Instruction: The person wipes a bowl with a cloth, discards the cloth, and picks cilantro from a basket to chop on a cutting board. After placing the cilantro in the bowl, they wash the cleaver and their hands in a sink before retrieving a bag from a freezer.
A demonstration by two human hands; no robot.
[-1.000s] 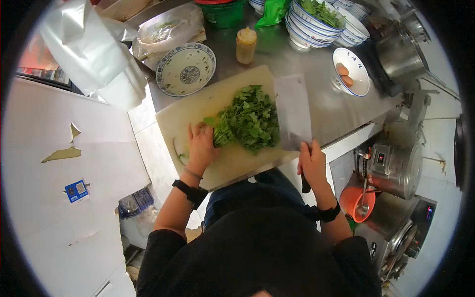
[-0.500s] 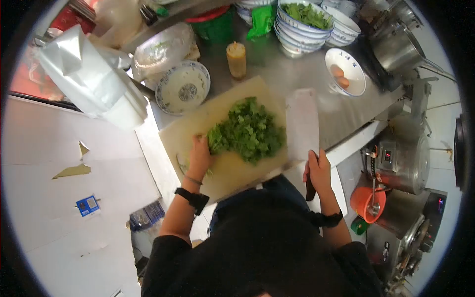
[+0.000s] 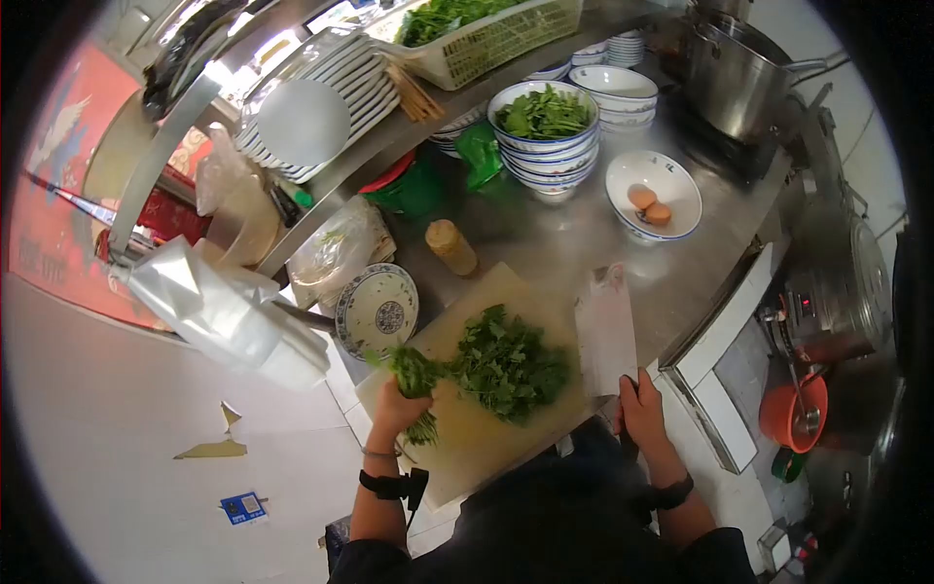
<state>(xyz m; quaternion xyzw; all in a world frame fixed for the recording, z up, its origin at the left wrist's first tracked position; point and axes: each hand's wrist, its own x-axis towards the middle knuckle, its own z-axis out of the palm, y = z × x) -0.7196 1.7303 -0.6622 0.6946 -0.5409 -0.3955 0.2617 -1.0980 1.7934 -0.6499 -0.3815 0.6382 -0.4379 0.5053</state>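
My left hand is closed round a small bunch of cilantro, leaves above the fist and stems hanging below it. It is over the left part of a pale cutting board. Beside it, a larger leafy pile of cilantro lies on the board. My right hand grips the handle of a cleaver at the board's right side, its broad blade pointing away from me. A patterned dish stands just beyond my left hand.
Behind the board stand a sauce bottle, stacked bowls topped with greens and a bowl holding two eggs. A shelf above carries stacked plates and a basket of greens. A pot is at back right.
My left hand has lifted a bunch of cilantro from the pile's left side. The camera view has tilted up, showing the shelf. The cleaver stays in my right hand.
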